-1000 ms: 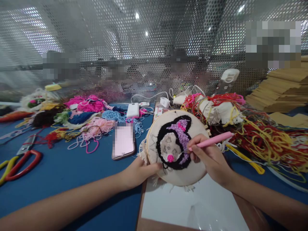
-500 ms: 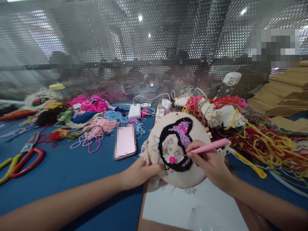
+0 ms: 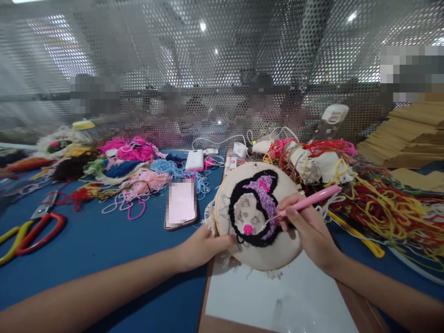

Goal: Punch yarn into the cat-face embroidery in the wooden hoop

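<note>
A round embroidery hoop (image 3: 243, 256) holds cream cloth with a black, purple and pink tufted figure. My left hand (image 3: 204, 245) grips its lower left rim, thumb on the cloth and the other fingers hidden beneath. In my right hand (image 3: 308, 226) is a pink punch needle (image 3: 312, 198), pinched between thumb and fingers. Its metal tip meets the cloth at the edge of the figure's pale face, right of the pink nose. White yarn trails from the handle's end.
A phone (image 3: 181, 203) lies left of the hoop, with scissors (image 3: 41, 231) at the far left. Yarn piles (image 3: 378, 203) spread right and behind. White paper (image 3: 277, 296) lies under the hoop. A perforated screen (image 3: 222, 78) stands behind; brown paper (image 3: 409, 134) is stacked at the right.
My right hand has shifted slightly right and drawn the punch needle back, so more of its metal shaft shows. My left hand and the hoop have stayed put.
</note>
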The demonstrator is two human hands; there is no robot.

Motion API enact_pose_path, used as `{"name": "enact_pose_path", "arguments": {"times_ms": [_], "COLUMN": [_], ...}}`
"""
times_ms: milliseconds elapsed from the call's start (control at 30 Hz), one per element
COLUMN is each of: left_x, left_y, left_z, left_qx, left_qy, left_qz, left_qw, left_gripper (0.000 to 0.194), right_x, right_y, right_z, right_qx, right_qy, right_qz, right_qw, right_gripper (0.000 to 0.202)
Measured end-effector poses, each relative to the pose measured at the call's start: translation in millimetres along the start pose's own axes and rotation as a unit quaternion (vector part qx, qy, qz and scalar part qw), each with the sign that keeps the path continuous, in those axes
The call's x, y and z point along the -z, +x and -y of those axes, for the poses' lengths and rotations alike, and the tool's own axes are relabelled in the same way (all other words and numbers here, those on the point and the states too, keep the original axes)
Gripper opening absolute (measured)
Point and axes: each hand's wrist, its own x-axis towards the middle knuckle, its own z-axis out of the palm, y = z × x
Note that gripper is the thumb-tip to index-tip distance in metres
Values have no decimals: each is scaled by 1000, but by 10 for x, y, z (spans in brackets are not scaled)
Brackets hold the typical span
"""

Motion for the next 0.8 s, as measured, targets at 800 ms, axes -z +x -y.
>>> {"name": "enact_pose_path", "arguments": {"times_ms": [800], "left_x": [-19], "left_y": [-24], "left_z": [-84], "left_qx": [-34], "left_qy": [30], "left_qz": [10], "left_qw": [999], "left_gripper": [37], "right_x": [-9], "right_y": [-11], "right_z": [68], "right_qx": [97], "right_qy": [-209], "right_qz": [102], "right_qw": [968], "right_gripper": [3]}}
